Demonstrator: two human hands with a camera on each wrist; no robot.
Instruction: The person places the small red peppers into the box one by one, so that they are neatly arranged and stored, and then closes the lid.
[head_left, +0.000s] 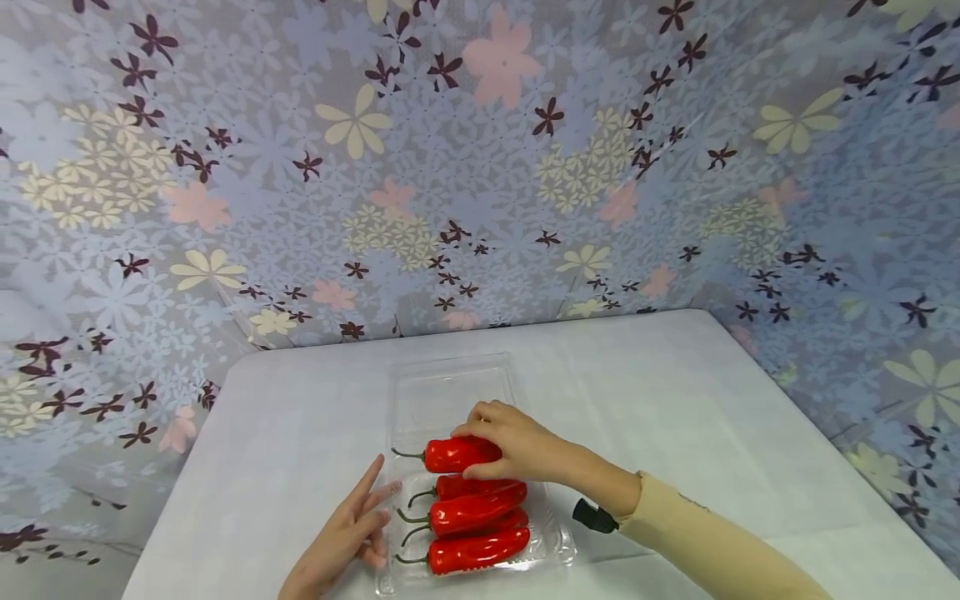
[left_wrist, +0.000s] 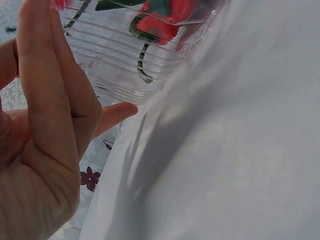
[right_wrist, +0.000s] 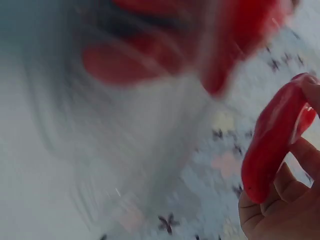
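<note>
A clear plastic clamshell box (head_left: 555, 546) lies open on the white table, its lid (head_left: 450, 400) folded back. Several red peppers (head_left: 480, 550) with green stems lie stacked in its tray. My right hand (head_left: 506, 442) grips the topmost red pepper (head_left: 457, 454) at the tray's far edge; the right wrist view shows that pepper (right_wrist: 275, 145) pinched between fingers (right_wrist: 300, 160) and thumb. My left hand (head_left: 352, 533) rests with straight fingers against the box's left side. In the left wrist view its fingers (left_wrist: 50, 110) touch the ribbed wall of the box (left_wrist: 115, 65).
The white table (head_left: 712, 417) has bare surface to the right and left of the box. A floral cloth backdrop (head_left: 480, 167) closes in the back and both sides. A small black device (head_left: 596, 517) sits at my right wrist.
</note>
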